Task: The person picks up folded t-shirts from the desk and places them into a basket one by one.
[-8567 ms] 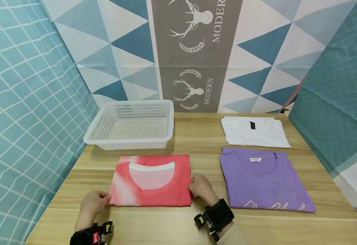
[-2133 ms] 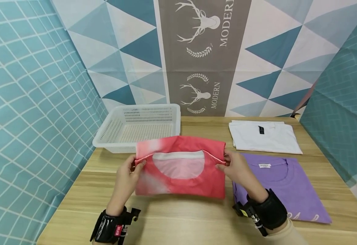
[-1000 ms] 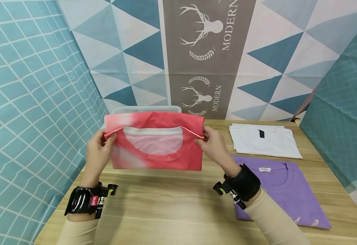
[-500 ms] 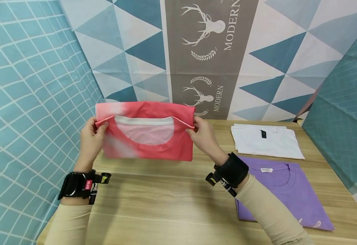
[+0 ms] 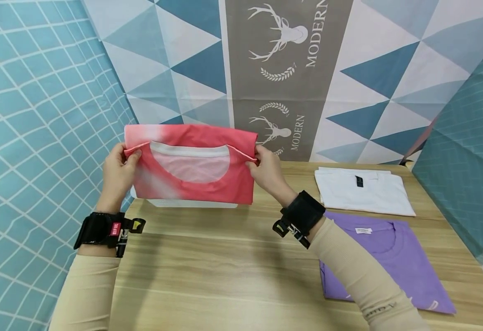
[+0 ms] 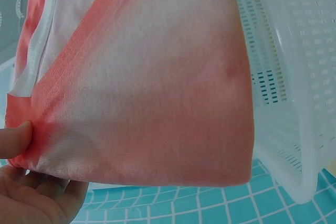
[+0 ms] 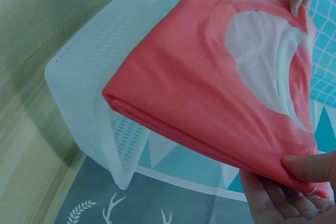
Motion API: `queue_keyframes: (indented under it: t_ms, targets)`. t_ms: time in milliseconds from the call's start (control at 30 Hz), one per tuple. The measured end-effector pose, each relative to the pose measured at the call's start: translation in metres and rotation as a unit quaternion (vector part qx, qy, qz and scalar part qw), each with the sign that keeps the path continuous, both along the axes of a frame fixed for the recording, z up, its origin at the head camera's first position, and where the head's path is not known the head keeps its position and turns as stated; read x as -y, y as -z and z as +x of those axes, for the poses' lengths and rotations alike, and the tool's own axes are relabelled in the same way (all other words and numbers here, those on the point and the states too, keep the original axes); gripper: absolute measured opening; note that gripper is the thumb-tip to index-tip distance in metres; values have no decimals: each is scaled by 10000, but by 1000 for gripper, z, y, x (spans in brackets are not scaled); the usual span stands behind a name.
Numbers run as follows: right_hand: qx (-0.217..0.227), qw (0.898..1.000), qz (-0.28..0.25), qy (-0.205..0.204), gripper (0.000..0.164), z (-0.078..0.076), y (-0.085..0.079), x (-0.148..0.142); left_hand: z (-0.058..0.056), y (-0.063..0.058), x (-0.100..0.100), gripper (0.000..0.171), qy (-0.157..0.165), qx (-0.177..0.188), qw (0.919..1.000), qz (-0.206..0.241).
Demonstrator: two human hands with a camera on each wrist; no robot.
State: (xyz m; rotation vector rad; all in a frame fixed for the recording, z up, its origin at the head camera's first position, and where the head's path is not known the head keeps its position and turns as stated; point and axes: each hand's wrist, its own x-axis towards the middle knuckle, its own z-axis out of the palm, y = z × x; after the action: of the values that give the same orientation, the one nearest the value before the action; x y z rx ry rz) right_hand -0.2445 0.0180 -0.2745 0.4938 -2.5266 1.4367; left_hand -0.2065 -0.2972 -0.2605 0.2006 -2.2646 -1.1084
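Observation:
A folded coral-pink T-shirt [image 5: 192, 188] with a pale tie-dye patch and a white neckband hangs between my two hands, raised above the table. My left hand [image 5: 117, 172] pinches its left edge near the shoulder, thumb in front and fingers behind. At the opposite edge my right hand [image 5: 269, 170] grips it the same way. Directly behind and below the shirt is a white perforated plastic basket [image 7: 100, 72], mostly hidden in the head view. Both wrist views show the shirt's lower fold at the basket's rim [image 6: 294, 77], overlapping its opening.
A folded purple T-shirt [image 5: 386, 257] lies on the right of the wooden table [image 5: 225, 266], partly covered by my right forearm. Behind it sits a folded white T-shirt [image 5: 365, 193]. A blue tiled-pattern curtain [image 5: 38, 138] borders the left side.
The coral T-shirt, earlier flat on the table, has been picked up by both hands and carried left and away, over the basket. The purple and white shirts stay put.

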Motion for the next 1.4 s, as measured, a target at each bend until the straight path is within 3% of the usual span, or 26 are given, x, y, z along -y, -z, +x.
queue_keyframes:
  t_ms: [233, 433, 667, 933, 1400]
  targets:
    - [-191, 9995, 140, 198, 23, -15, -2, 10, -13, -3, 5, 27, -104, 107, 9998, 128]
    - [-178, 9997, -37, 170, 18, -26, 1, 21, -26, 3, 9, 26, -298, 124, 9990, 318]
    - [-243, 9993, -101, 255, 16, -36, 17, 27, -36, 23, 16, 25, -441, 4, 9978, 499]
    - [-194, 9994, -155, 248, 21, -41, 37, 32, -39, 47, 19, 24, -431, -60, 9977, 523]
    - [-15, 9999, -117, 41, 14, -42, 74, 48, -39, 72, 35, 19, -389, 489, 9980, 131]
